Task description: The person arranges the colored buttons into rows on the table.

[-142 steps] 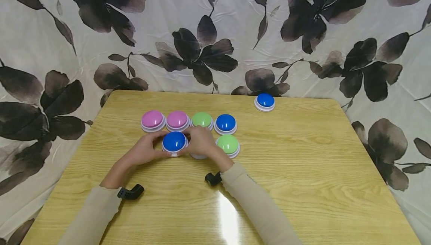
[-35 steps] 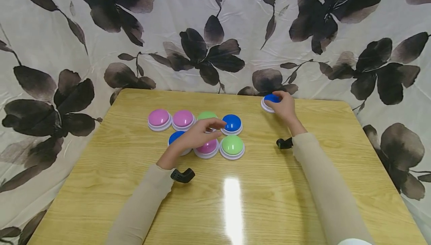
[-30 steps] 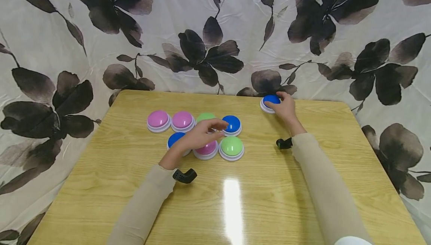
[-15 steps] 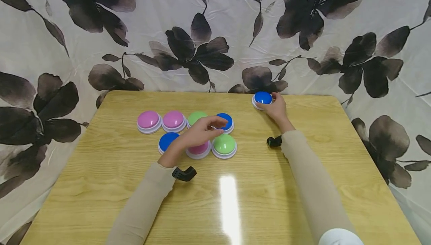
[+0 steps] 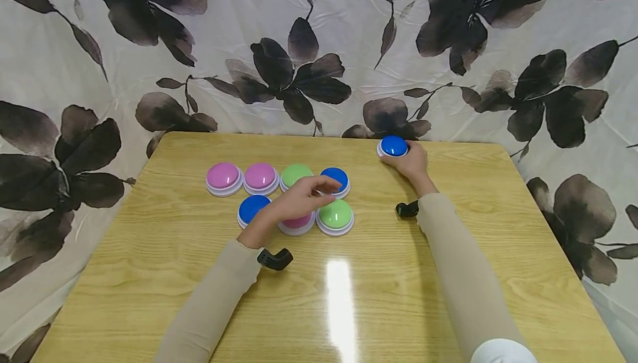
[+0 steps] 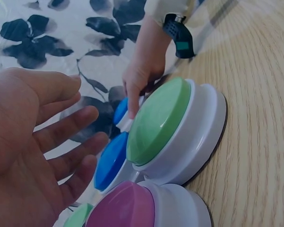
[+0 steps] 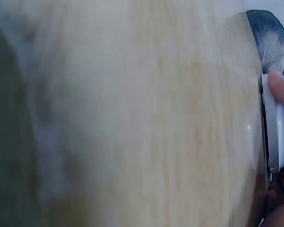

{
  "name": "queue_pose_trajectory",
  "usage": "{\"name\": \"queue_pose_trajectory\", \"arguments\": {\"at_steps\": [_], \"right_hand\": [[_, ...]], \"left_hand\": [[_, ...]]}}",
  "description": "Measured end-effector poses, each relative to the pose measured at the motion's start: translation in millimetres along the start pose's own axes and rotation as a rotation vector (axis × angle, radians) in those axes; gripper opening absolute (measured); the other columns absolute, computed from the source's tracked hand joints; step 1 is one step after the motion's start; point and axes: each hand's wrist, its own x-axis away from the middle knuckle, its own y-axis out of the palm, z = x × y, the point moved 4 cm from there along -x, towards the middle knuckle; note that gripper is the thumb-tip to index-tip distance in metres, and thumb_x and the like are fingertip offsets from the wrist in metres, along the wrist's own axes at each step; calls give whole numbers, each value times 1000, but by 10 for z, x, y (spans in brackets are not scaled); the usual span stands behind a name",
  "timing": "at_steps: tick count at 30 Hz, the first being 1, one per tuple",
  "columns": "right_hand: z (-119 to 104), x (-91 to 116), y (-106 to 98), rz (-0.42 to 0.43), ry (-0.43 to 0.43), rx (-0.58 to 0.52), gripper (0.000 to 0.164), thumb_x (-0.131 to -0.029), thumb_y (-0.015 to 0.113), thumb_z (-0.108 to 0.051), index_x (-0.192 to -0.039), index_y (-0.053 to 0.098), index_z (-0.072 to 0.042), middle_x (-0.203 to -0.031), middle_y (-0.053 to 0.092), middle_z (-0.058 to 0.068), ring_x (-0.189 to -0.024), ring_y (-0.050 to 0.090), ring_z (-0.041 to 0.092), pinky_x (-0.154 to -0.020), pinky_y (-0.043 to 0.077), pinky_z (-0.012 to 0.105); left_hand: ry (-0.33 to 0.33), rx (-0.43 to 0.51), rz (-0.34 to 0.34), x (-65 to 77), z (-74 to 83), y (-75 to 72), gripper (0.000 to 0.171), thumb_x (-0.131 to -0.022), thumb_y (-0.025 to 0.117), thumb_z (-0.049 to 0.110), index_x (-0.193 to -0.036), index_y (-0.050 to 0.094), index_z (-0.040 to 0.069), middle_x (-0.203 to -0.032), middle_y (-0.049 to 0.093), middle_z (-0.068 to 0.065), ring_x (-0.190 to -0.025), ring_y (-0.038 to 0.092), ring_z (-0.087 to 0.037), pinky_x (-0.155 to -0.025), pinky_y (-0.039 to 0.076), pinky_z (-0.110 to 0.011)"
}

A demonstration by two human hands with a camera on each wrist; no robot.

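Near the table's back edge, my right hand (image 5: 415,162) grips the white base of a blue dome push button (image 5: 393,145); in the right wrist view a fingertip lies on that white base (image 7: 271,127). My left hand (image 5: 297,199) hovers with loosely bent fingers over the grouped buttons, holding nothing. It partly covers a pink button (image 5: 298,223) and a blue one (image 5: 336,177). Beside that pink button sit a green button (image 5: 335,214) and another blue button (image 5: 252,208). Behind them stand two pink buttons (image 5: 222,175) and a green one (image 5: 295,174).
The buttons stand on a wooden table (image 5: 389,285), with a bright reflection in front of the group. A flower-printed cloth (image 5: 209,41) hangs just behind the table's back edge. Black wrist cameras (image 5: 276,259) stick out from both cuffs.
Both hands have left the front-row blue button they held earlier. My right hand moved to the far blue button and has closed round its base. The left hand lately stays over the group.
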Motion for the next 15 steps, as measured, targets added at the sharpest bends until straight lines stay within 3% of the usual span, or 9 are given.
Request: {"name": "queue_pose_trajectory", "arguments": {"at_steps": [5, 11, 15], "right_hand": [[-36, -24, -55, 16, 12, -40, 89, -71, 86, -40, -136, 46, 6, -133, 50, 24, -124, 45, 39, -106, 35, 48], [0, 33, -16, -47, 71, -79, 92, -71, 87, -38, -139, 43, 6, -136, 47, 24, -126, 44, 38, -107, 35, 47], [-26, 67, -23, -59, 56, -95, 88, -71, 87, -37, -137, 45, 4, -136, 48, 23, -125, 45, 38, -106, 36, 48]], "left_hand": [[-5, 0, 23, -79, 39, -17, 36, -99, 58, 13, -131, 56, -2, -127, 59, -17, -115, 55, -26, -95, 47, -36], [-60, -23, 10, -92, 10, 32, 34, -98, 58, 14, -130, 58, 2, -124, 61, -11, -111, 56, -19, -95, 47, -33], [-56, -17, 14, -127, 19, 41, 34, -99, 58, 14, -131, 57, 2, -126, 60, -10, -112, 56, -19, -96, 46, -34]]}}
